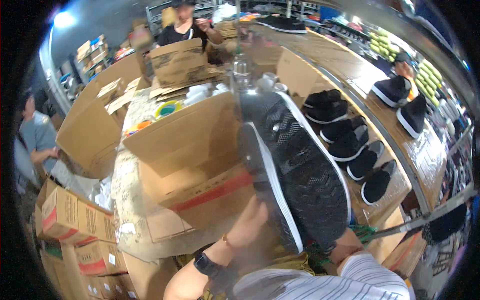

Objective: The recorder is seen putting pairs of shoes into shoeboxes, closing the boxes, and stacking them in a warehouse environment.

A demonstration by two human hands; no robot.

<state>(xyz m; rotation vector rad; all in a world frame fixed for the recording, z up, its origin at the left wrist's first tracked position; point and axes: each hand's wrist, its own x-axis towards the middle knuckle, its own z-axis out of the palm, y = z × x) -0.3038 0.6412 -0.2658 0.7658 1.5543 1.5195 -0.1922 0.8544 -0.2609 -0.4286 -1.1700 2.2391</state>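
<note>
A pair of black shoes with white edges is held up close before me. The larger-looking shoe (pixel 312 170) turns its patterned black sole toward me. Beside it on the left, the other shoe (pixel 270 180) shows its white edge and part of its sole. My left hand (pixel 254 216), blurred, grips the left shoe from its outer side, its fingertips hidden behind it. Low on the right, my right hand (pixel 344 243) supports the right shoe's lower end, with most of its fingers out of sight behind the sole. An open cardboard box (pixel 190 145) stands just left of the shoes.
Several black shoes (pixel 345 135) line a ledge at right; more shoes (pixel 392 91) stand on the long table (pixel 345 60). Tape rolls (pixel 168 108) lie behind the open box. Packed cartons (pixel 75 215) are stacked at lower left. Co-workers (pixel 182 30) stand across the table and around it.
</note>
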